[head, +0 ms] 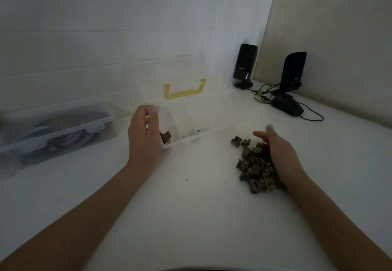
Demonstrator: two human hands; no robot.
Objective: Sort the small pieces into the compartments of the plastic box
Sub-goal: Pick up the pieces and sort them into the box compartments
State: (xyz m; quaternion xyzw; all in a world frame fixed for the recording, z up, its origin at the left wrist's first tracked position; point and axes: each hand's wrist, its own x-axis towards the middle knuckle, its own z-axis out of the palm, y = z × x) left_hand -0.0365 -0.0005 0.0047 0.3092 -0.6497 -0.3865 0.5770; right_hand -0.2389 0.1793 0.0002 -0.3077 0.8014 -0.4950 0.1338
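A clear plastic box (203, 132) with a yellow handle (185, 90) on its raised lid stands open at the middle of the white table. Its left compartment holds a few brown pieces (166, 137); pale bits lie in the one beside it. My left hand (144, 132) grips the box's left wall, fingers curled over the rim. A pile of small brown pieces (253, 164) lies to the right of the box. My right hand (275, 147) rests against the pile's right side, fingers straight and thumb out, cupping the pieces.
A closed clear storage box (57, 129) with coloured contents sits at the left by the wall. Two black speakers (245, 65) (293, 71), a black mouse (288, 106) and their cables lie at the back right corner.
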